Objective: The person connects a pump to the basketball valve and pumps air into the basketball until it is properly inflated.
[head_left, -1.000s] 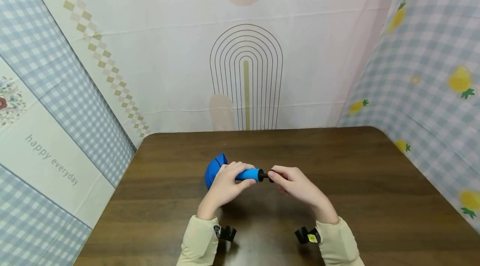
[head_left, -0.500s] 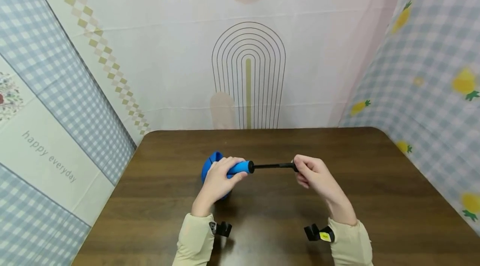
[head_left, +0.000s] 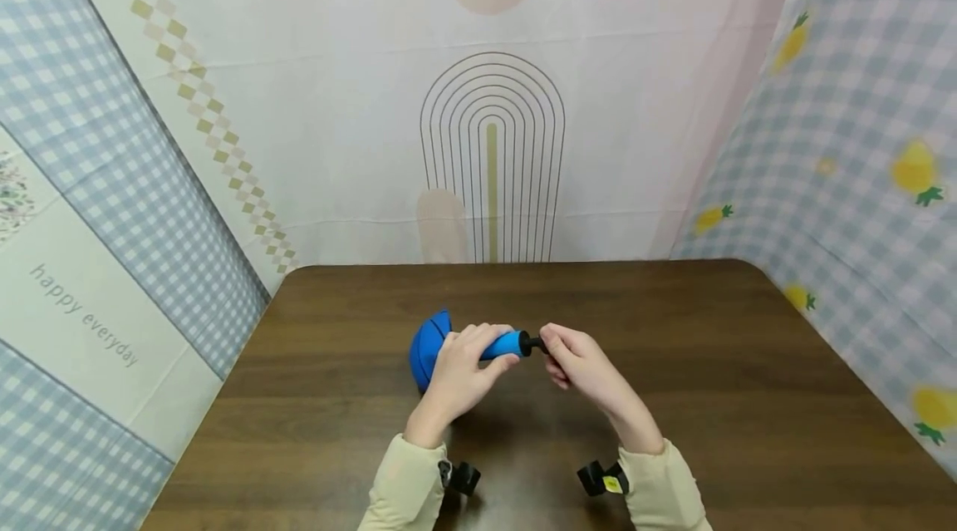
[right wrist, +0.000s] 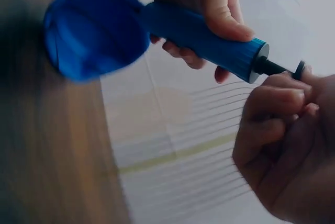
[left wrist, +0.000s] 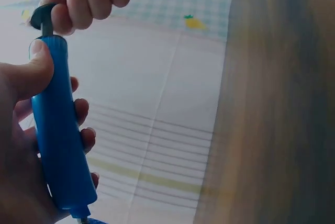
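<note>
Left hand: your fingers are clamped round the blue pump, just below the middle of the head view.
Right hand: your fingers grip the black handle at the pump's right end (only a short rod shows).
Blue ball: dented-looking, at the pump's left end.
Counter: brown, across the frame's lower half, beneath your hands.

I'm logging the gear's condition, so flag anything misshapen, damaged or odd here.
The blue ball, at the nozzle end of the pump, looks odd: in the right wrist view its side is caved in like a bowl, not round, perhaps from lack of air. Nothing else stands out.
</note>
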The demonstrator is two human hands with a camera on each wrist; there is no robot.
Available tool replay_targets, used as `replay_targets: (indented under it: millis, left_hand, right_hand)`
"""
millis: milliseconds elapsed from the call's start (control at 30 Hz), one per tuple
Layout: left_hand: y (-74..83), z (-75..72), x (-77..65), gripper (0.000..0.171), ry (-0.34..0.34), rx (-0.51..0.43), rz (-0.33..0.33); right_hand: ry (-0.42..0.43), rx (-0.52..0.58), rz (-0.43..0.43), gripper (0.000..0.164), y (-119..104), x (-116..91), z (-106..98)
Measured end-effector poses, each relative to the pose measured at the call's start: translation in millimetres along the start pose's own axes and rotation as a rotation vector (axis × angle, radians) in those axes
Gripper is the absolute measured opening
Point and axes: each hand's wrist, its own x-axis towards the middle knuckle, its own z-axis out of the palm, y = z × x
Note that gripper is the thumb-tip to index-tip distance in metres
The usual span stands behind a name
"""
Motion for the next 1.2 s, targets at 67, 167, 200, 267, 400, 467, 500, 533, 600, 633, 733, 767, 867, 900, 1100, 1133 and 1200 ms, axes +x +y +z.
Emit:
replay_targets:
  millis: [67,167,200,267,400,467,500,533,600,633,733,767,867,900,1100,1133,1200]
  left_hand:
    - [-2.1,-2.8,-0.6,0.036,-0.016,0.005,-0.010]
    - [-4.8,-7.5,-0.6,0.036,-0.034,0.007,-0.031]
    - [-5.9,-9.4,-0.7,0.036,-0.039,0.002,-0.043]
    - [-8.8,-11.5,-1.5,0.036,-0.041,-0.011,-0.078]
    - [-14.5,-15.2,-2.6,0.035,-0.030,-0.057,-0.129]
    - [-15.8,-15.8,-2.1,0.036,-0.040,-0.082,-0.124]
    - [-16.2,-15.9,-1.6,0.037,-0.047,-0.091,-0.112]
    - [-16.3,-15.7,-1.2,0.038,-0.055,-0.098,-0.101]
    - [-15.8,-15.2,-0.4,0.038,-0.062,-0.103,-0.078]
    - [-15.2,-14.9,-0.1,0.038,-0.059,-0.099,-0.066]
    - [-12.8,-12.9,1.6,0.037,-0.029,-0.068,-0.025]
    - [-11.8,-12.0,2.3,0.036,-0.019,-0.057,-0.009]
    - [-9.6,-7.2,3.9,0.036,0.011,-0.021,0.032]
    - [-9.2,-5.3,4.1,0.036,0.017,-0.015,0.038]
    - [-10.1,0.7,1.4,0.037,0.046,0.011,0.008]
    - [-10.6,0.6,1.2,0.037,0.041,0.007,0.001]
    - [-11.4,-0.4,1.2,0.037,0.024,-0.011,-0.008]
  right_hand:
    - [0.004,0.058,0.025,0.043,2,0,-1]
    - [0.019,0.162,0.042,0.044,3,-1,-8]
    - [0.032,0.190,0.040,0.046,2,-3,-11]
    - [0.060,0.251,0.005,0.047,-1,-8,-18]
    - [0.127,0.296,-0.114,0.053,-12,-21,-30]
    - [0.148,0.292,-0.154,0.050,-15,-26,-34]
    - [0.154,0.290,-0.171,0.049,-16,-27,-33]
    - [0.155,0.297,-0.183,0.048,-16,-27,-32]
    - [0.167,0.317,-0.193,0.046,-14,-23,-27]
    - [0.170,0.335,-0.186,0.046,-12,-20,-24]
    - [0.173,0.356,-0.133,0.046,-4,-9,-11]
    - [0.168,0.348,-0.104,0.045,-1,-5,-7]
    - [0.153,0.309,-0.054,0.036,6,4,4]
    - [0.153,0.285,-0.051,0.030,8,5,7]
    - [0.176,0.040,-0.075,0.022,9,4,9]
    - [0.177,0.013,-0.072,0.023,7,3,7]
    - [0.186,-0.018,-0.053,0.023,2,-1,0]
